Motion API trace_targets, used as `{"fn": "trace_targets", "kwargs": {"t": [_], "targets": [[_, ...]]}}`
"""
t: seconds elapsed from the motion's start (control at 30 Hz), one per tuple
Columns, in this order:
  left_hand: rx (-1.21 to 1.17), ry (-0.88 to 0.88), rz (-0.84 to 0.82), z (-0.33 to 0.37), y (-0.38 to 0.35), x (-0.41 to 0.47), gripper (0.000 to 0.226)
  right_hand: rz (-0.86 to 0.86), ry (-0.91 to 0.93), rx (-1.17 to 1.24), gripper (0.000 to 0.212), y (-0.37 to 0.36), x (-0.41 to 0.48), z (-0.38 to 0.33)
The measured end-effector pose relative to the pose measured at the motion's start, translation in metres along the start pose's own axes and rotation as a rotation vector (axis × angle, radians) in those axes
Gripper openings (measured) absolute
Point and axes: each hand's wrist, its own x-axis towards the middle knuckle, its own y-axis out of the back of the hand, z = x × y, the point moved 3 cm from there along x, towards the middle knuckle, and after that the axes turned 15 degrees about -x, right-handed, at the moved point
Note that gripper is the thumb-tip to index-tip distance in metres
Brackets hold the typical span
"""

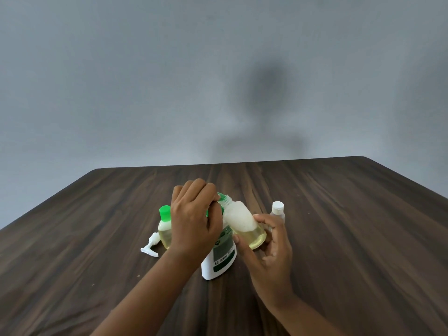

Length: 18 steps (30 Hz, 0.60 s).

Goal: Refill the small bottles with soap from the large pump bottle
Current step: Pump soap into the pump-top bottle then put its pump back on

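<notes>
Gripping the tilted small bottle (pixel 244 225) w/ your right hand (pixel 271 243), left hand (pixel 194 221) pinching its green cap (pixel 219 195) above the large soap bottle (pixel 219 258): seat cap squarely, keep neck up.

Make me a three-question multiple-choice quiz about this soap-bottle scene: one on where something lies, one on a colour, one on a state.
1. Where is the detached white pump head?
A. lying on the table left of the bottles
B. screwed on the large bottle
C. in the right hand

2. What colour is the cap of the small bottle standing at the left?
A. white
B. green
C. blue

3. How is the small bottle in the right hand?
A. capped and upright
B. empty, lying flat
C. uncapped, tilted, part full

Answers:
A, the pump head lies on the table.
B, the left small bottle wears a green cap.
C, the right hand holds the tilted bottle, neck open, yellowish soap inside.
</notes>
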Motion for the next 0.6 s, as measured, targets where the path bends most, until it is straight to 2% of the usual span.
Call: {"fn": "trace_targets", "kwargs": {"t": [0.27,0.6], "targets": [[0.009,-0.05,-0.051,0.0,0.004,0.014,0.017,-0.002,-0.021,0.038,0.036,-0.001,0.001,-0.002],[-0.01,0.002,-0.01,0.0,0.002,0.004,0.016,-0.02,-0.032,0.019,0.036,0.0,-0.002,0.0]]}}
